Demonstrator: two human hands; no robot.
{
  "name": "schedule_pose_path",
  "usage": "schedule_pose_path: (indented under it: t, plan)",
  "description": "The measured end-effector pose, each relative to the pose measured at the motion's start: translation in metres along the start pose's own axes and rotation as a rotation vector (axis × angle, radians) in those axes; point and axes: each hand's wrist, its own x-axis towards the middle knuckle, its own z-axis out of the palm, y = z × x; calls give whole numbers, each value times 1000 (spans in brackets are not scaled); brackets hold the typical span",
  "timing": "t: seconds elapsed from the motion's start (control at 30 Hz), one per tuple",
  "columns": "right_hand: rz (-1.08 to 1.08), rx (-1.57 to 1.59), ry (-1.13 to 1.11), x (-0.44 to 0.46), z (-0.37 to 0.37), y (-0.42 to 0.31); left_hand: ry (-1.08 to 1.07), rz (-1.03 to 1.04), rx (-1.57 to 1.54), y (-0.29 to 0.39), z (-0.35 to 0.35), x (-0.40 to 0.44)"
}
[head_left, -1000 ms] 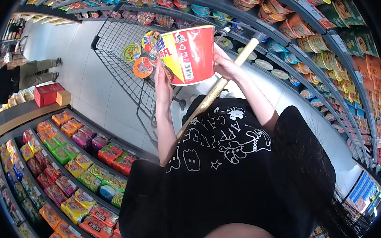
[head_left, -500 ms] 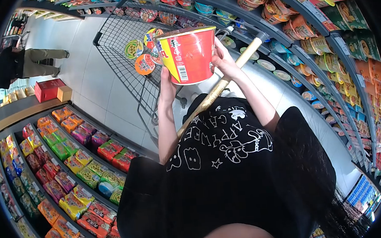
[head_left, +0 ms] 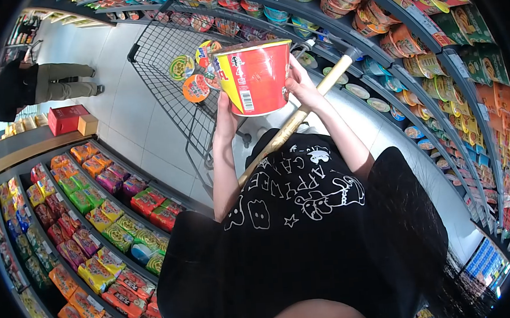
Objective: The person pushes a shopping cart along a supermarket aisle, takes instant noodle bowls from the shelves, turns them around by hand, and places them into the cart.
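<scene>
A large red and yellow instant noodle bowl (head_left: 264,78) is held up in front of my chest, its barcode side facing me. My left hand (head_left: 225,117) is closed on its left side, and my right hand (head_left: 302,86) grips the right side. Just beyond it stands a wire shopping cart (head_left: 162,59). Several round noodle bowls lie in the cart, among them a green-lidded one (head_left: 181,67) and an orange-lidded one (head_left: 195,89). The cart's pale handle bar (head_left: 291,125) runs below my right hand, between the bowl and my shirt.
To the right, tall shelves (head_left: 433,78) are filled with noodle bowls and packets. A low tiered rack (head_left: 103,228) of colourful noodle packs stands at left. A red box (head_left: 66,120) sits at the rack's far end. Another person (head_left: 37,84) stands in the aisle at upper left.
The noodle bowl has turned slightly and shifted a little right and down in my hands. The other person's legs have moved a little.
</scene>
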Motion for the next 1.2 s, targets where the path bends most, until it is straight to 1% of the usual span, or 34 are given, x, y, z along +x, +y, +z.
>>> schedule_pose_path:
  t: [0.1,0.27,0.33,0.4,0.43,0.47,0.5,0.53,0.57,0.63,0.67,0.7,0.77,0.8,0.87,0.9,0.97,1.0,1.03,1.1,1.13,1.17,1.2]
  plan:
    - [59,-32,-1,-1,2,-7,4,18,-4,-2,-1,0]
    - [33,-49,3,0,1,-3,-4,45,-7,-3,-4,2]
    - [21,-44,2,0,1,-3,-20,10,-7,-1,-3,1]
    - [45,67,28,-1,3,-4,12,42,-3,-5,-5,6]
    - [45,64,25,-1,3,-3,44,75,2,-6,-5,8]
    - [-20,31,57,-2,5,-1,45,79,1,-5,-8,10]
    - [-85,-1,87,-3,7,-2,74,107,119,0,-10,10]
    - [-71,-126,94,-5,11,-10,105,136,237,5,-11,11]
    - [-121,-315,114,-6,10,-6,109,144,235,9,-10,11]
    - [-238,-516,67,-9,18,-10,305,115,145,17,-9,5]
    - [-253,-624,63,-12,17,-7,305,12,99,21,-15,1]
    - [-239,-689,41,-15,22,-12,185,-55,165,32,-20,-7]
    - [-282,-755,-6,-18,27,-19,168,-112,105,43,-21,-17]
    - [-283,-755,-24,-18,26,-18,180,-101,97,49,-23,-21]
    - [-442,-847,-91,-15,24,-14,-79,-254,271,58,-26,-26]
    - [-444,-845,-109,-13,26,-16,-66,-244,265,59,-27,-27]
    - [-450,-956,-130,-8,31,-20,15,-425,14,59,-27,-28]
    - [-432,-949,-166,-5,31,-19,40,-425,-64,52,-30,-24]
    - [-433,-946,-178,-5,31,-18,48,-418,-69,52,-37,-22]
    - [-369,-1103,-168,-6,36,-19,-294,-520,-320,60,-50,-19]
    - [-328,-1189,-181,-9,37,-18,-184,-482,-300,58,-53,-20]
    - [-335,-1190,-181,-13,39,-18,-160,-494,-373,55,-62,-18]
    - [-256,-1321,-96,-18,41,-19,-127,-435,-406,53,-70,-12]
